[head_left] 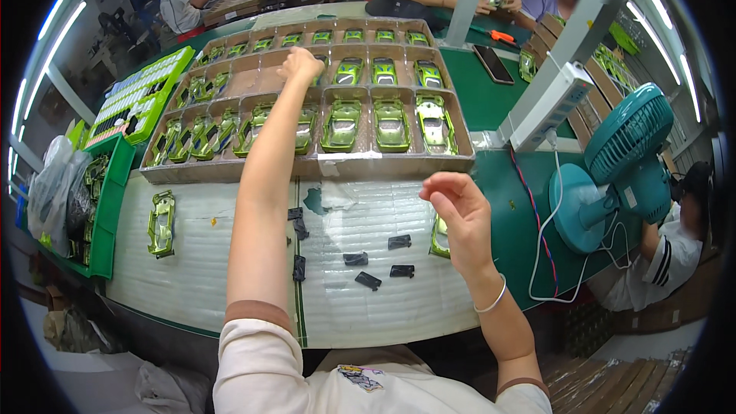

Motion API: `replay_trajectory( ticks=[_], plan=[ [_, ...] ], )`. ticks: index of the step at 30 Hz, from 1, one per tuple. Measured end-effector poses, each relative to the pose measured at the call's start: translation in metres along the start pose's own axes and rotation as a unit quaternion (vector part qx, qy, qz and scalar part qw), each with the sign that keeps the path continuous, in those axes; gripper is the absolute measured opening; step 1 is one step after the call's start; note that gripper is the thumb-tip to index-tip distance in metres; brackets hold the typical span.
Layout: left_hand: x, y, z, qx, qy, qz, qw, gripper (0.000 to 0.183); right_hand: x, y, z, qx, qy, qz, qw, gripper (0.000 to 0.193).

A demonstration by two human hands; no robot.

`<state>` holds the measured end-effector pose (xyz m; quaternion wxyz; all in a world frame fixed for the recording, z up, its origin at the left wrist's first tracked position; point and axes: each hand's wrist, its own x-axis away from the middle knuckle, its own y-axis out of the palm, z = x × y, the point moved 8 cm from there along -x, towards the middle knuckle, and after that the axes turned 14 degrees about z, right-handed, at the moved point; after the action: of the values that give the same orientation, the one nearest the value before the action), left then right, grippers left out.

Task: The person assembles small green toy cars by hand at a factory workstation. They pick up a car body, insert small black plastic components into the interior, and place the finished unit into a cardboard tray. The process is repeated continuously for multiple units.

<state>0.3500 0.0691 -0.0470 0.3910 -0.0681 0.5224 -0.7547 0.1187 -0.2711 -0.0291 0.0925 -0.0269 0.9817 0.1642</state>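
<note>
For unscuffed handling, vertical finger movement seems best. Your right hand curls loosely, thumb and fingers apart, seemingly empty; a glossy green car-shaped toy shell lies partly hidden just left of it. Beyond, your left hand bends over a brown cardboard compartmented tray, its grip indiscernible, with dark-windowed green car shells to its right.

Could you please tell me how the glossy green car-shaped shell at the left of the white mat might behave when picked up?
The glossy green car-shaped shell is probably light, given its large openings. It holds its outline around them, suggesting stiffness. Its shiny surface may feel slippery.
</note>
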Motion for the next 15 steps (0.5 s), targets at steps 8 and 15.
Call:
replay_trajectory(
  ticks=[8,15],
  plan=[
    [0.172,-0.144,0.077,0.334,0.380,0.233,0.831,0.067,-0.005,-0.003,0.018,-0.172,0.145,-0.028,0.974,0.062],
    [0.341,-0.176,0.074,0.342,0.567,0.136,0.737,0.063,0.005,0.000,0.026,-0.137,0.155,-0.022,0.978,0.053]
  ],
)
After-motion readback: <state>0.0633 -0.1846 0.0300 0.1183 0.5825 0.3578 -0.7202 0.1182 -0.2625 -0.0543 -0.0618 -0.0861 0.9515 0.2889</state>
